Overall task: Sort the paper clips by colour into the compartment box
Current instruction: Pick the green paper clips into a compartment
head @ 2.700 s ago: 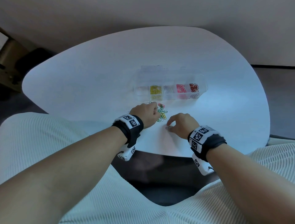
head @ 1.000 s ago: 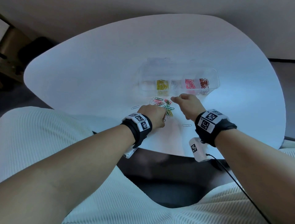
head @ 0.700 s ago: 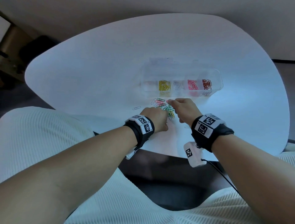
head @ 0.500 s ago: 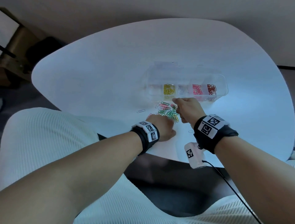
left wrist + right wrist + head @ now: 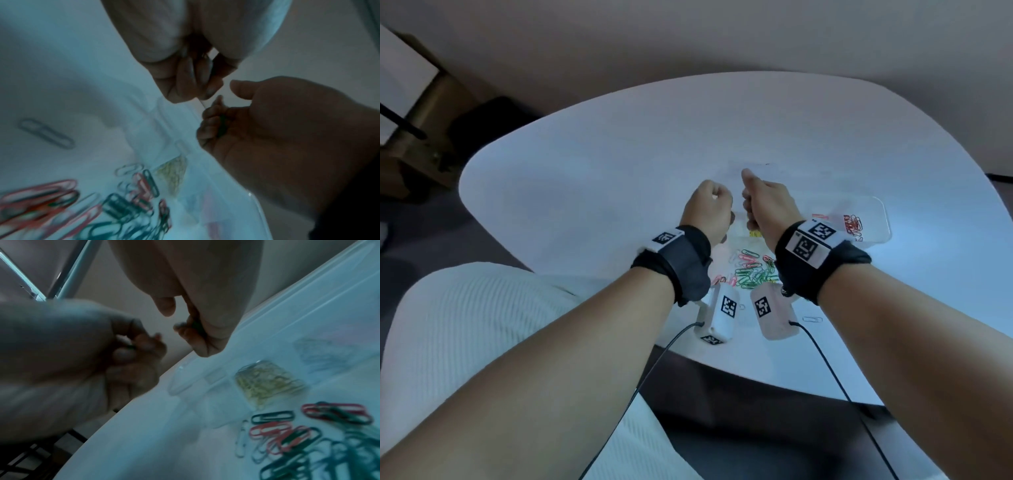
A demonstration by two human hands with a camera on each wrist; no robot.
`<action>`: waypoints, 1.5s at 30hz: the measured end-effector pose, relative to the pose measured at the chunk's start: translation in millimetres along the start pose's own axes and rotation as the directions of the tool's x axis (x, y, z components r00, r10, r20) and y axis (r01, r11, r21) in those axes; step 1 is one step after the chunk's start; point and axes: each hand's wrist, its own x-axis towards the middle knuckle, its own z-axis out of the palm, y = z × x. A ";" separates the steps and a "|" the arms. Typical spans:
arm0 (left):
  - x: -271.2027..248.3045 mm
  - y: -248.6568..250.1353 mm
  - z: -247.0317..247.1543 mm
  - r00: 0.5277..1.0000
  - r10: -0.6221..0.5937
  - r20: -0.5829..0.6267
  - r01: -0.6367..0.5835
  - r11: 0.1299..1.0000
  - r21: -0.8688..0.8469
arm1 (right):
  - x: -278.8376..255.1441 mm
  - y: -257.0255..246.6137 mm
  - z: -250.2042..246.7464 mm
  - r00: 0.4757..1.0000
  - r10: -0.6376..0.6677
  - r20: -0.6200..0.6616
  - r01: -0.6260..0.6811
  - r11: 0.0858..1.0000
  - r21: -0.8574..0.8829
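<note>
Worktop: I saw a white, rounded worktop (image 5: 592, 192) under dim bluish light, a beige wall behind it and a dark floor at its far left.

Compartment box: the clear compartment box (image 5: 873, 219) lay on the worktop with its long axis running left to right. Yellow clips (image 5: 265, 386) sat in one compartment and red clips (image 5: 853, 224) in the one at the right end.

Loose clips: the mixed pile (image 5: 753, 270) of green, red and pale paper clips lay just on my near side of the box, pointing every way. One pale clip (image 5: 812, 319) lay apart, nearer than the pile and right of it.

Left hand: my left hand (image 5: 707, 212) was raised above the box's left end. Its fingers (image 5: 141, 340) were curled in and pinched something small and dark green, too blurred to call a clip.

Right hand: my right hand (image 5: 768, 205) was just beside the left, also above the box. Its fingers (image 5: 211, 113) curled round a dark green bit against the palm.

Change: half a second before, both hands were low at the pile; now they had lifted off the worktop and come together over the box. The box and pile had not shifted.
</note>
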 end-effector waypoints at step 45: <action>-60.1 -43.1 -3.6 0.890 0.028 0.455 -0.414 0.467 0.781 | -114.2 125.9 -40.1 0.896 -0.323 0.304 0.422 0.409 -0.809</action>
